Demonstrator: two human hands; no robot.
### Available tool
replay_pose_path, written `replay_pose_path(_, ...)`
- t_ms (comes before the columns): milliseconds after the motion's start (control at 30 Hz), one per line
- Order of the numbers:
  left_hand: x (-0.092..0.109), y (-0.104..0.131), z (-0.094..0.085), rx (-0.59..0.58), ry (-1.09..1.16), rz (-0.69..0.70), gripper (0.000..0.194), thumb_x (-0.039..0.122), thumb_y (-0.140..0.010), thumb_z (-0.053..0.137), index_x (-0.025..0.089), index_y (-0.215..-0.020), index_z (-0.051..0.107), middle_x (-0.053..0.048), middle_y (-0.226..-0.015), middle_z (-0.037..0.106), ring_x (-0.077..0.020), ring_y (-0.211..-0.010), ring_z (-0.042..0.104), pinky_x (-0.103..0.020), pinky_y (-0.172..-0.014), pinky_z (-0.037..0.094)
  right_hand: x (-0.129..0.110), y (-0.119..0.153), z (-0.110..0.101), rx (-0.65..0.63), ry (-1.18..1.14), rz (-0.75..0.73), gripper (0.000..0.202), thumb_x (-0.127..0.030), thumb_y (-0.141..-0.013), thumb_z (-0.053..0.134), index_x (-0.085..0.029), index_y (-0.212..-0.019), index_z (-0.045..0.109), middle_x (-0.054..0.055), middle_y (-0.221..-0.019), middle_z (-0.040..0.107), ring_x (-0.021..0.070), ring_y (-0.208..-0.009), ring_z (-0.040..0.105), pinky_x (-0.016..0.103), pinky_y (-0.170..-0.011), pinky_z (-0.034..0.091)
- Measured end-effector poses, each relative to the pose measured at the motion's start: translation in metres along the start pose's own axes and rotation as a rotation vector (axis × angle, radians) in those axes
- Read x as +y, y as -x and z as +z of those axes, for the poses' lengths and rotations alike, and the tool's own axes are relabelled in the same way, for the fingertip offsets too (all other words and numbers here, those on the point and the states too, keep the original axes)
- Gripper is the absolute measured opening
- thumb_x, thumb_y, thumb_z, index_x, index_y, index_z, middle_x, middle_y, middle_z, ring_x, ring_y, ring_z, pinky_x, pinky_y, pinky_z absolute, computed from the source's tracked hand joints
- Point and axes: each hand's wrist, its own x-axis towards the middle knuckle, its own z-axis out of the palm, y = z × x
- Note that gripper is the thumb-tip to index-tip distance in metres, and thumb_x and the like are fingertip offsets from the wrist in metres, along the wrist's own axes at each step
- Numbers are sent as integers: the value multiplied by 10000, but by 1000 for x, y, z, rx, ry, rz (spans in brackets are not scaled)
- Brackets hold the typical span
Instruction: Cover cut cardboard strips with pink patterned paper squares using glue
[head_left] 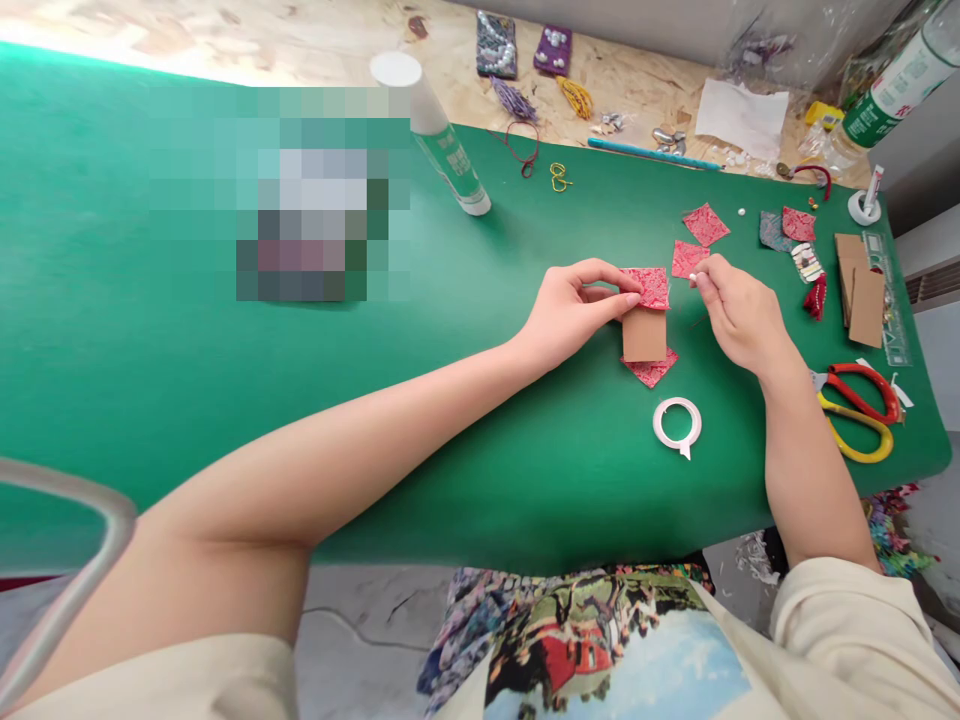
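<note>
My left hand (576, 312) presses its fingertips on a red patterned fabric piece (649, 286) folded over the top of a brown card rectangle (644, 335). More red fabric (652, 368) sticks out under the card's lower edge. My right hand (739, 312) is just right of the card, its thumb and finger pinched together on something small and whitish at the fingertips; what it is cannot be made out. All of this lies on a green mat (487, 440).
A white tape roll (677, 424) lies near the card. Red and yellow scissors (859, 400), brown card pieces (862, 295), a ruler (889, 300) and loose red fabric squares (705, 224) sit at right. A glue bottle (442, 140) lies behind; beaded items and thread are farther back.
</note>
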Motion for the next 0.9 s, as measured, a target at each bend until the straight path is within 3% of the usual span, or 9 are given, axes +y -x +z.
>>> replay_pose_path(167,-2,-1,0,-4,19,7,255,357,-675,864,169,-786,733,-44,-944,749,-202,-857,732,-335,-807,614,-1,1,0,0,-24,20,355,-576,-1028,425,-260,-1131,551,72,-977,741,272,-847,680,346,-684,423)
replay_pose_path(367,-2,-1,0,-7,23,13,256,362,-671,865,171,-779,734,-39,-936,750,-199,-851,733,-327,-794,613,-3,0,-1,-33,32,11,337,-513,-1054,364,-262,-1020,586,67,-909,747,267,-837,679,337,-667,392)
replay_pose_path(533,-2,0,0,-11,11,12,269,371,-682,866,166,-798,736,-50,-954,746,-206,-861,730,-349,-810,616,-3,1,0,-43,64,38,332,-492,-1020,444,-229,-1181,568,92,-974,760,292,-812,688,351,-661,408)
replay_pose_path(700,-3,-1,0,-14,17,30,271,373,-683,864,162,-789,731,-46,-944,747,-205,-854,734,-337,-792,614,-7,0,-3,-97,136,-3,332,-447,-1058,341,-240,-1076,601,70,-892,763,262,-772,678,329,-615,328)
replay_pose_path(900,-3,-2,0,-14,4,25,306,401,-671,861,155,-804,735,-43,-923,754,-191,-827,730,-317,-774,610,-14,0,-7,-168,232,32,345,-422,-1020,400,-177,-1193,572,106,-991,773,276,-786,688,313,-613,324)
